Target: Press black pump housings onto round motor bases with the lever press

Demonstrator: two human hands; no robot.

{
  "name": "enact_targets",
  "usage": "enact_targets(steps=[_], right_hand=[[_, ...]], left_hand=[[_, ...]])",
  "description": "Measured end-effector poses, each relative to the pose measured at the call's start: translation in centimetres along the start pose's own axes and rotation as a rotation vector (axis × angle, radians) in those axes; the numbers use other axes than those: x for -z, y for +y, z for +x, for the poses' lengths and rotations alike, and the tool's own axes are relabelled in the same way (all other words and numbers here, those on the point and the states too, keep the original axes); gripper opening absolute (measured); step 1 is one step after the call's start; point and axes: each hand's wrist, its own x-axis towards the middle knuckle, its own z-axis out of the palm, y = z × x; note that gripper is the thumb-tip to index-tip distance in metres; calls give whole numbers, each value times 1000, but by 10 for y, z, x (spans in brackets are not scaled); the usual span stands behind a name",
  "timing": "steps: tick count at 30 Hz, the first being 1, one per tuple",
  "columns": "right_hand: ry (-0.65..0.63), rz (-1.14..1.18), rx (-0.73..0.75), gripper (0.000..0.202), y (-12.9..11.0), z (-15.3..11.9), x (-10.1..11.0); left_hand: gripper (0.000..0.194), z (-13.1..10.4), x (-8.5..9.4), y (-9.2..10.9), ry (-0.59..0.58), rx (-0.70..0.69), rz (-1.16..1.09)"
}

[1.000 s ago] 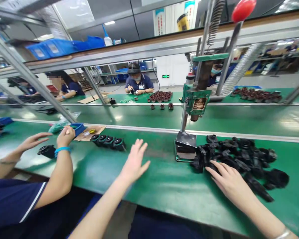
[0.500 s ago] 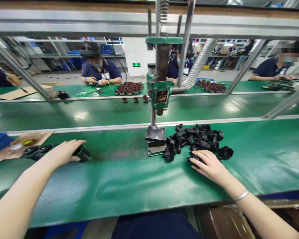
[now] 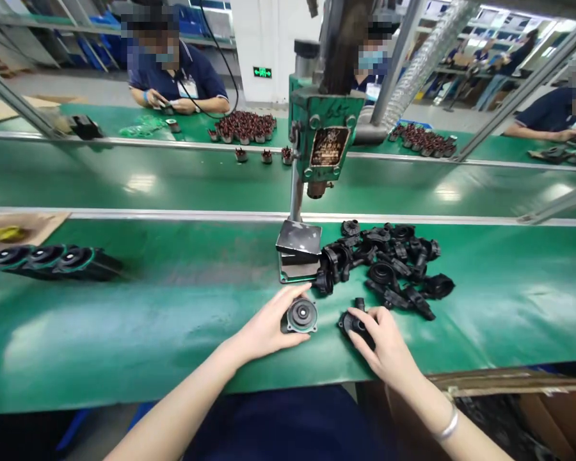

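Your left hand (image 3: pixel 269 326) had its grip closed around a round black housing (image 3: pixel 301 315), thumb over its top and fingers behind, tilting its disc face up toward you, seemingly so you could see it. Your right hand (image 3: pixel 383 342) was clenched over a second black part (image 3: pixel 352 322) resting on the green counter (image 3: pixel 182 320), just beside the first. Both sat directly in front of the press base (image 3: pixel 297 251), with the loose pile of black parts (image 3: pixel 388 262) close on the right. A row of finished units (image 3: pixel 48 259) lay well apart on the left.
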Motion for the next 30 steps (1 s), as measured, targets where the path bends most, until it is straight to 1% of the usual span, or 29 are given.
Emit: enact_targets(steps=[2, 5, 8, 9, 11, 13, 15, 18, 20, 22, 24, 25, 27, 30], right_hand=[[-27, 3, 14, 43, 4, -2, 4], [7, -7, 28, 39, 11, -1, 8], [-6, 52, 107, 31, 16, 7, 11], [-27, 90, 144, 29, 16, 11, 13], [-52, 173, 178, 25, 14, 19, 14], [-24, 243, 117, 22, 9, 25, 15], [28, 289, -13, 21, 3, 31, 17], [76, 329, -192, 24, -5, 38, 22], [89, 374, -265, 25, -12, 42, 28], [99, 430, -297, 25, -21, 46, 34], [111, 465, -274, 22, -35, 52, 40], [119, 464, -241, 20, -43, 56, 42], [134, 427, -141, 17, -59, 61, 43], [123, 338, 12, 17, -75, 67, 41]], left_hand=[[84, 3, -10, -6, 20, 0, -59], [90, 4, -22, -17, 55, 40, -176], [91, 2, -31, -24, 66, 67, -349], [92, 1, -34, -25, 72, 68, -362], [93, -1, -39, -24, 116, 72, -274], [100, -4, -42, -21, 190, 70, -123], [104, -7, -44, -19, 216, 29, -35], [96, -12, -47, -20, 171, -48, -12], [93, -13, -50, -23, 184, -39, 12], [99, -12, -54, -25, 221, -3, 5], [106, -12, -55, -25, 232, 5, -72], [105, -12, -55, -25, 225, -4, -118], [96, -13, -54, -23, 212, -24, -169], [77, -14, -51, -22, 223, -14, -132]])
